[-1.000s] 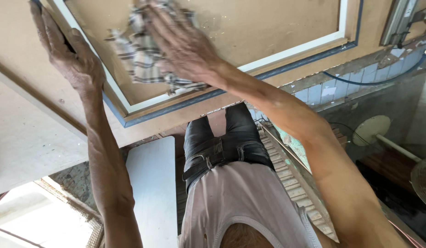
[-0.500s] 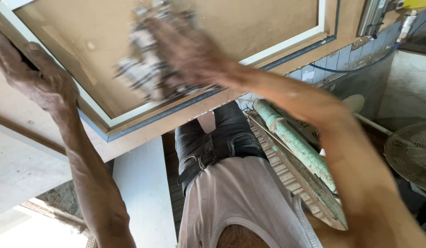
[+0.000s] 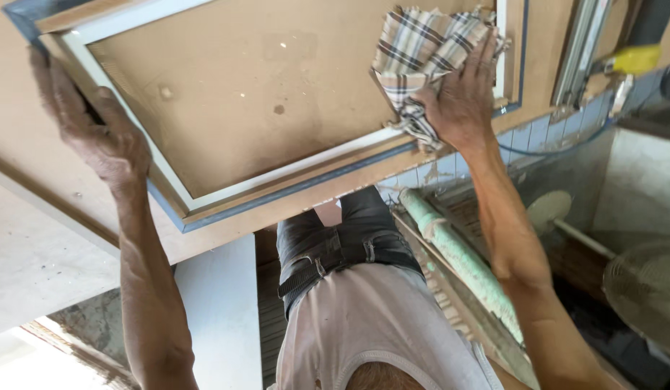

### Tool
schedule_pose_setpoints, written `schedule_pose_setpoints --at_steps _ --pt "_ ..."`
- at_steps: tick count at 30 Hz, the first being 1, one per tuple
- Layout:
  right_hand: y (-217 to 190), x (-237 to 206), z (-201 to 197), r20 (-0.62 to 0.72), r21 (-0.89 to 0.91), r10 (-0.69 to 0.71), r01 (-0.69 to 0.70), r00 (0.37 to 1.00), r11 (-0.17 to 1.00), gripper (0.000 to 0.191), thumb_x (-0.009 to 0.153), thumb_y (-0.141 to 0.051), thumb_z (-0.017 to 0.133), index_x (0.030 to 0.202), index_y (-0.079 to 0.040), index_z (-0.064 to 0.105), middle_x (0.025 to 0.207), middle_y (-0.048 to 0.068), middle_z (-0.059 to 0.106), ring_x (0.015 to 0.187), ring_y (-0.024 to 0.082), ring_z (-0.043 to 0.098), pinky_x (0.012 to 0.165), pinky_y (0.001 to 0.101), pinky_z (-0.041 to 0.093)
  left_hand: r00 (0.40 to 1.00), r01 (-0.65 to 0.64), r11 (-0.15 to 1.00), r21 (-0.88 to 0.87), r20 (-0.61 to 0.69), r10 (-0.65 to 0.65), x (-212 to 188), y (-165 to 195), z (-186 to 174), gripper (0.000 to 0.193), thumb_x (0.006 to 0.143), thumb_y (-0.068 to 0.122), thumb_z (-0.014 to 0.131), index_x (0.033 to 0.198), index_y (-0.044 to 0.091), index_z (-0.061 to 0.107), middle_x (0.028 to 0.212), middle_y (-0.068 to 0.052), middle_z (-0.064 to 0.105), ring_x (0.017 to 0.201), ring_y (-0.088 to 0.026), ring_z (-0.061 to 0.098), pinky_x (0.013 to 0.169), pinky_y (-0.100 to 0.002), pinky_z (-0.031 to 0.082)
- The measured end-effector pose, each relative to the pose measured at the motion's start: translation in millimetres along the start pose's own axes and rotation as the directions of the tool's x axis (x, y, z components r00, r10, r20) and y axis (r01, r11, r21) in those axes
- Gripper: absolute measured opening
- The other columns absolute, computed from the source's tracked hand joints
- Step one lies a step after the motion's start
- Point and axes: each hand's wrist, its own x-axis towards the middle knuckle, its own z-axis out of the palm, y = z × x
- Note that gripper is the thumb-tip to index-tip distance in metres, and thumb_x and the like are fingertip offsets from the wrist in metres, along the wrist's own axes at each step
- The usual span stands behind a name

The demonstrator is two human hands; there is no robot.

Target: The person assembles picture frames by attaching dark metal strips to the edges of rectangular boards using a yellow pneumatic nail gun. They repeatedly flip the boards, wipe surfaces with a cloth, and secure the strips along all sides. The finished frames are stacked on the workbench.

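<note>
A large brown board panel [image 3: 263, 94] with a white and blue frame lies flat in front of me. My left hand [image 3: 97, 133] grips its left edge, fingers curled over the frame. My right hand [image 3: 461, 97] presses a checked cloth [image 3: 421, 50] against the panel near its right edge, palm flat on the fabric. The cloth is bunched, beige with dark stripes.
Under the panel lies a plain wooden board [image 3: 32, 253]. A pale green pipe [image 3: 458, 260] runs diagonally beside my legs. A fan [image 3: 642, 289] stands at the right. A yellow-tipped tool [image 3: 634, 58] rests at the upper right by a metal rail.
My right hand has swept the cloth from the panel's middle over to its right edge. My left hand has stayed on the left edge of the frame.
</note>
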Motion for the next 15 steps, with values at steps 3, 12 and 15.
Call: schedule_pose_setpoints --at_steps 3,12,15 --pt "27.2 37.4 -8.4 0.012 -0.097 -0.159 0.159 0.987 0.983 0.115 0.107 -0.084 0.047 0.153 0.021 0.039 0.165 0.041 0.004 0.164 0.053 0.009 0.132 0.0670 0.017 0.996 0.087 0.996 -0.020 0.005 -0.087 8.5 0.2 4.1 0.047 0.120 0.025 0.050 0.159 -0.003 0.050 0.167 -0.030 0.038 0.156 -0.037 0.036 0.133 -0.052 0.040" --pt "-108.0 178.0 20.4 0.186 -0.023 -0.807 0.824 0.560 0.566 0.094 0.102 -0.070 0.051 0.151 0.011 0.042 0.161 0.031 0.037 0.152 0.045 0.039 0.126 0.0577 0.039 0.986 0.159 0.986 -0.047 -0.043 -0.161 -4.1 -0.6 7.8 0.027 0.115 0.019 0.057 0.129 -0.002 0.067 0.117 -0.020 0.061 0.111 -0.031 0.063 0.091 -0.049 0.054" --pt "-218.2 185.8 56.8 0.350 0.089 -0.738 0.764 0.577 0.639 0.101 0.088 -0.069 0.055 0.157 0.002 0.039 0.148 0.026 0.045 0.128 0.040 0.048 0.097 0.0588 0.048 0.935 0.354 0.935 -0.026 0.032 -0.353 -7.7 -12.0 15.0 0.039 0.112 0.037 0.056 0.104 -0.001 0.063 0.089 -0.016 0.059 0.084 -0.027 0.054 0.077 -0.045 0.044"
